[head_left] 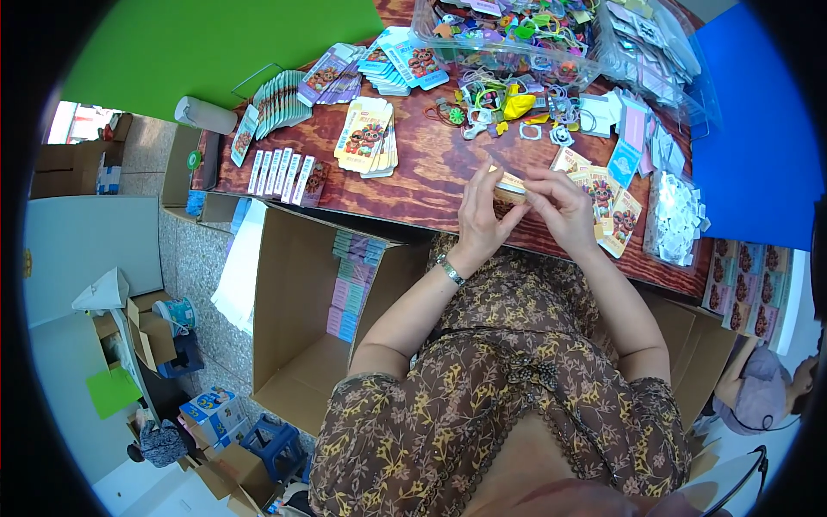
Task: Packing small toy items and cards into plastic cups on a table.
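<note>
Between my two hands, just above the table's near edge, is a small cream-and-brown card box (508, 196). My left hand (481, 214) grips its left side, the fingers along the far edge and the thumb near its front. My right hand (562, 211) closes on its right end with thumb and fingertips. Part of the box is hidden by the fingers. Beside my right hand lie several loose yellow printed cards (616, 215). A stack of similar yellow cards (366, 138) sits farther left on the red-brown wooden table (422, 164).
Small boxes (280, 175) stand in a row at the table's left. Fanned cards (280, 99) lie behind them. A clear bin of colourful trinkets (517, 43) is at the back. A tub of white pieces (676, 220) stands at right. Below the table is an open carton (297, 310).
</note>
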Demonstrator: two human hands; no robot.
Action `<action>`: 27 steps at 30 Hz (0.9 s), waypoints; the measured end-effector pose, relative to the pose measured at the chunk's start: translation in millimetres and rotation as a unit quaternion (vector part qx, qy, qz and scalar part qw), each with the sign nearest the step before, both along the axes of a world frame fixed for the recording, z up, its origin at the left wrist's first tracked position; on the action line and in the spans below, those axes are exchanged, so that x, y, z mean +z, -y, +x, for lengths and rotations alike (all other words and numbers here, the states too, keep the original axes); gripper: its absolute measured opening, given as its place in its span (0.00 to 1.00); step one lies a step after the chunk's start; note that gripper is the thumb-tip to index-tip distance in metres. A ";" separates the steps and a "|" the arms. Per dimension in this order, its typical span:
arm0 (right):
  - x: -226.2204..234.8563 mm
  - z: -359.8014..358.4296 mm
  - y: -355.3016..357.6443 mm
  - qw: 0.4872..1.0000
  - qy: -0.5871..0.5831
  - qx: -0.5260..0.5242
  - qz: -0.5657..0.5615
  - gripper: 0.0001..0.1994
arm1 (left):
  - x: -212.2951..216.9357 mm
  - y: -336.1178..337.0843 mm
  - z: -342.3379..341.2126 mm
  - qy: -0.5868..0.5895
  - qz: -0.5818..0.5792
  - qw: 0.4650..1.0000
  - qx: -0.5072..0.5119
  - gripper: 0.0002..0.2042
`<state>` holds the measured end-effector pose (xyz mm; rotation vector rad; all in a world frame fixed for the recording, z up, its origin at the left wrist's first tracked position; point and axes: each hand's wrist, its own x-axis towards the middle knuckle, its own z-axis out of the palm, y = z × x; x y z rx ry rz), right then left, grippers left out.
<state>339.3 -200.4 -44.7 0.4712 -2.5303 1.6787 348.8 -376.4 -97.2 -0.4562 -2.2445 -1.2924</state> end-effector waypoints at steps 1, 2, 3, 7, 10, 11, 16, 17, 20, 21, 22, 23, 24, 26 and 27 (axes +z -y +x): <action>1.5 1.5 1.8 0.999 -0.043 -0.007 0.029 0.09 | -2.3 -0.3 0.4 0.001 0.000 1.000 0.000 0.34; 0.4 3.1 1.2 0.999 -0.043 -0.007 0.029 0.09 | -3.1 -2.3 -0.4 -0.006 -0.005 1.000 0.003 0.35; -2.2 5.3 0.8 0.998 -0.049 -0.013 0.035 0.09 | -4.0 -3.8 -1.0 -0.012 -0.010 1.000 0.006 0.36; -7.2 8.7 -1.6 0.994 -0.090 -0.013 0.068 0.10 | -2.7 -6.4 -0.2 -0.019 -0.022 1.000 0.003 0.36; -7.1 9.2 2.0 0.978 -0.167 0.000 0.123 0.12 | -1.5 -6.0 -2.1 -0.011 -0.028 1.000 0.003 0.34; -6.7 9.6 3.7 0.978 -0.166 0.000 0.123 0.12 | -0.7 -4.8 -1.6 -0.005 -0.035 0.999 0.001 0.33; -10.5 6.0 10.0 0.987 -0.112 0.002 0.112 0.09 | -4.1 -0.7 -2.9 -0.022 -0.045 0.999 -0.001 0.30; -8.8 1.9 9.2 0.987 -0.112 0.005 0.117 0.08 | 0.7 -1.0 -3.5 -0.011 -0.041 0.999 -0.017 0.30; -1.9 -8.0 2.5 0.996 0.018 0.015 0.084 0.07 | 8.7 3.6 -10.5 0.020 -0.043 0.998 -0.041 0.31; 1.8 -9.3 3.1 0.995 0.015 0.004 0.098 0.08 | 14.6 6.8 -12.8 0.066 -0.053 0.994 -0.076 0.31; -0.4 -13.3 2.6 0.996 0.012 0.007 0.094 0.08 | 20.6 10.1 -15.5 0.111 -0.064 0.986 -0.110 0.31; -2.7 -16.6 -0.4 0.995 -0.001 -0.008 0.100 0.09 | 24.5 14.5 -18.3 0.081 -0.052 0.990 -0.105 0.30; -5.2 -20.1 -4.3 0.994 -0.014 -0.024 0.106 0.09 | 26.4 21.5 -24.3 0.080 -0.055 0.990 -0.103 0.30; -7.7 -25.4 -11.8 0.994 -0.011 -0.022 0.103 0.10 | 29.9 42.2 -41.8 0.048 -0.081 0.995 -0.032 0.27; -5.0 -28.6 -15.6 0.989 -0.026 -0.028 0.146 0.11 | 27.7 56.1 -52.2 0.046 -0.078 0.996 0.003 0.24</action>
